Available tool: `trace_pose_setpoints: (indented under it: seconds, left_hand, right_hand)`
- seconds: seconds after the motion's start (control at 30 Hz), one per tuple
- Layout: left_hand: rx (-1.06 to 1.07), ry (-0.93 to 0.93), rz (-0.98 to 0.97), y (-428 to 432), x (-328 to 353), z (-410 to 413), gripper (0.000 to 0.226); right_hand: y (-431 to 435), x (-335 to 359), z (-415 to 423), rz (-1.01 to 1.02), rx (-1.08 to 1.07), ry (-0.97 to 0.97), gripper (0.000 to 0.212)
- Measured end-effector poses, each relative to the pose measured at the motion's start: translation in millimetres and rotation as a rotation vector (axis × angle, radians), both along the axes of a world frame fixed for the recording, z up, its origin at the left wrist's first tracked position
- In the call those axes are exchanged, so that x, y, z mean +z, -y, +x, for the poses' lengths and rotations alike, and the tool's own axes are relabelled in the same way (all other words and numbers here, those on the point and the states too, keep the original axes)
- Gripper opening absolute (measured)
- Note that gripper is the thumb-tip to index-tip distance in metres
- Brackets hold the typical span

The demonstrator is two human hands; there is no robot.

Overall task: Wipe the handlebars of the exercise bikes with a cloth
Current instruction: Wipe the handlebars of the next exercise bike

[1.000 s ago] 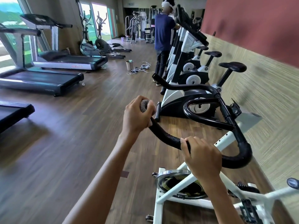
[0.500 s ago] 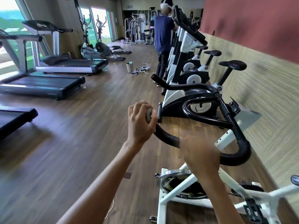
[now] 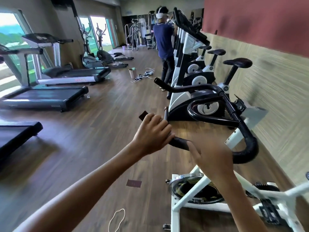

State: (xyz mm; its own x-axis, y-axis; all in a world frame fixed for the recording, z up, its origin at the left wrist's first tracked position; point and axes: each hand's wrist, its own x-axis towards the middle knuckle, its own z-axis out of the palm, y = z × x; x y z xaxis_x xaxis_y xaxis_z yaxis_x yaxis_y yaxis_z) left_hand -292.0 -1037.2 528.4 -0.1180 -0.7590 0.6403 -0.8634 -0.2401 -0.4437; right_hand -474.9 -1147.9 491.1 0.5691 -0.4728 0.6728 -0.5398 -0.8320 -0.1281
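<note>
Treadmills [image 3: 50, 96]: 3 stand along the windowed left side on the wood floor [image 3: 83, 148], the nearest cut off by the frame edge.
Cord loop [image 3: 117, 220]: a pale loop lies on the floor below the left forearm.
Bin [image 3: 132, 73]: a small one far back in the aisle, with tangled cables just beside it.
Left hand [image 3: 150, 133]: fingers curled round the near arm of the handlebar close to its tip; the bar's flat end sticks out past the knuckles.
Cloth: none shows; the curled hand hides anything under the palm.
Other person [image 3: 163, 41]: stands far back in a dark blue shirt, facing the row of upright bikes [image 3: 199, 77].
Handlebar [image 3: 248, 148]: black, padded, curving from the left hand round a tight bend on the right and up to the stem.
Right hand [image 3: 214, 158]: blurred, in front of the bar right of the left hand; fingers look loosely straight, not wrapped. I cannot tell whether it touches the bar.
White bike [image 3: 189, 195]: its frame and dark flywheel [image 3: 197, 190] sit under the right forearm.
Wall [image 3: 275, 81]: beige textured panel below, red above.
</note>
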Motion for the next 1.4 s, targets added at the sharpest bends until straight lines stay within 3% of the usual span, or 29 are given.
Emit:
trace_pose_setpoints:
  seconds: [0.13,0.27,0.43,0.53,0.7,0.83,0.97,1.07,1.23,1.4]
  left_hand:
    - [-0.046,0.095,0.095,-6,2,13,0.04]
    - [0.043,0.041,0.019,0,9,13,0.038]
    - [-0.148,0.115,0.043,-1,7,21,0.031]
    - [-0.107,0.021,-0.033,0,19,30,0.033]
    - [-0.266,0.104,-0.047,-6,9,31,0.02]
    - [-0.175,-0.063,-0.239,-3,7,29,0.021]
    - [-0.232,0.102,-0.12,-6,4,29,0.019]
    - [-0.101,-0.087,-0.282,-5,7,28,0.019]
    - [-0.232,0.016,-0.099,2,-14,5,0.017]
    - [-0.106,-0.141,-0.135,7,-19,-12,0.024]
  right_hand:
    - [3,-4,-1,0.028,-0.01,-0.045,0.053]
    - [3,-5,-1,0.014,-0.014,-0.039,0.049]
    - [1,-5,-1,-0.066,-0.008,-0.01,0.046]
    - [1,-6,-1,-0.064,-0.004,-0.011,0.046]
    - [0,-6,0,-0.087,-0.026,-0.027,0.049]
    - [0,-7,-1,-0.089,-0.026,-0.041,0.049]
    - [0,-7,0,-0.068,-0.03,-0.056,0.049]
    - [-1,-7,-1,-0.064,-0.022,-0.06,0.049]
    - [-1,-5,-2,-0.066,-0.013,-0.072,0.049]
    - [8,1,-13,-0.027,-0.003,-0.077,0.048]
